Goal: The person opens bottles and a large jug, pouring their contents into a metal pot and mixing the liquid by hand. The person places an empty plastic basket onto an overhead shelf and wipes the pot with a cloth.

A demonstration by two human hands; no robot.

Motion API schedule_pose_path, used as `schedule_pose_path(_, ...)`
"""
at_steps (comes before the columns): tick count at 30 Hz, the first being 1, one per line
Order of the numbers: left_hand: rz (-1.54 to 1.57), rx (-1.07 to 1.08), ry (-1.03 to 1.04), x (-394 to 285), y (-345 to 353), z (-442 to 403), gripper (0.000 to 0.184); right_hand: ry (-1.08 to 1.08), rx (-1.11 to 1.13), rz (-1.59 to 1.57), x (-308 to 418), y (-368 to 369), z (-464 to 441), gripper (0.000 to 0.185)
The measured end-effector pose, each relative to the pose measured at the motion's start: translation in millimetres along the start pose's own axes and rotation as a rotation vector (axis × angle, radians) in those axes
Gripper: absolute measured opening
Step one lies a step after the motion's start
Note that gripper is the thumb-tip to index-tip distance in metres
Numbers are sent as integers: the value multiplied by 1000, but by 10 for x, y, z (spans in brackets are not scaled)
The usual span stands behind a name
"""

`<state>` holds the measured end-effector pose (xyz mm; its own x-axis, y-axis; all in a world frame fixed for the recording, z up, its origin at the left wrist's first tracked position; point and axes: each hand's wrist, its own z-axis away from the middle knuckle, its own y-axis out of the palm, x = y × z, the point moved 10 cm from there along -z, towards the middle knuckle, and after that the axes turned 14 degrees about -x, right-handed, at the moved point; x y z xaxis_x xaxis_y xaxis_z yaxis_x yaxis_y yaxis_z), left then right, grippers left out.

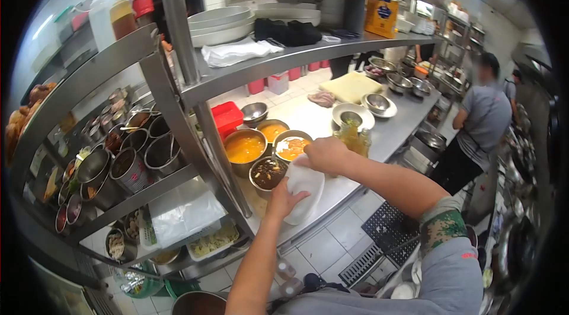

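Both my hands are at a smooth white dish, tilted at the front edge of the steel counter; whether it is a plate or a bowl I cannot tell. My left hand grips its left side, thumb stretched across it. At its upper edge, my right hand has its fingers curled over the rim. Just beyond stands a metal bowl with orange and white contents. A bowl of dark sauce is beside my left fingers. Two more bowls hold orange liquid. A yellow-green jar is right of my right hand.
A steel shelf with plates and an orange box crosses above the counter. Left is a rack with several pots. A red bin, cutting board and bowls stand farther back. A co-worker stands at the right.
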<state>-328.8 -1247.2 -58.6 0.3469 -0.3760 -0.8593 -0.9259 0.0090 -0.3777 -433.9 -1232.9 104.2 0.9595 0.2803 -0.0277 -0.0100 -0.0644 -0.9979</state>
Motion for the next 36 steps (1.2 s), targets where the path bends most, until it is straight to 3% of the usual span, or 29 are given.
schedule_pose_path(2, -71, -15, 24, 7, 1, 12, 62, 174, 125, 34, -102, 26, 62, 47)
schedule_pose_path(4, -80, -20, 9, 1, -9, -38, 68, -160, -276, -148, 125, -138, 11, 55)
schedule_pose_path(6, -38, 27, -49, -2, 38, -2, 83, -168, -300, -140, 81, -60, 16, 62)
schedule_pose_path(9, -42, -79, 36, 180, 172, -46, 61, 130, -8, 16, -193, -18, -96, 44)
schedule_pose_path(13, -44, -60, -26, 19, 161, -62, 56, -388, -203, -250, -186, 168, -164, 62)
schedule_pose_path(14, -43, -45, -42, -134, 148, -78, 55, -361, -201, -204, -239, 82, -175, 69)
schedule_pose_path(17, -57, -56, -79, -346, 237, -156, 54, -275, 24, 18, -432, 213, -303, 62)
schedule_pose_path(18, -70, -65, -90, -334, 288, -179, 53, -388, 25, 39, -434, 173, -300, 54)
schedule_pose_path(21, -175, -152, -117, -106, 317, -133, 54, -841, -285, -282, -484, 108, -315, 55)
schedule_pose_path(24, -166, -155, -274, -175, 338, -119, 55, -913, -211, -419, -455, 215, -411, 54)
schedule_pose_path(28, -184, -236, -242, -118, 329, -45, 51, -665, -46, -422, -461, 353, -484, 51)
schedule_pose_path(31, -218, -224, -338, -46, 375, 9, 57, -807, 52, -419, -582, 206, -555, 51)
schedule_pose_path(33, -222, -267, -344, -216, 339, -54, 60, -716, 42, -554, -1036, 28, -1042, 50)
schedule_pose_path(35, -265, -286, -329, -279, 323, -62, 63, -386, 56, -695, -1952, 431, -2148, 64)
schedule_pose_path(36, -308, -286, -300, -300, 308, -66, 65, -256, -12, -649, -2496, 615, -2651, 62)
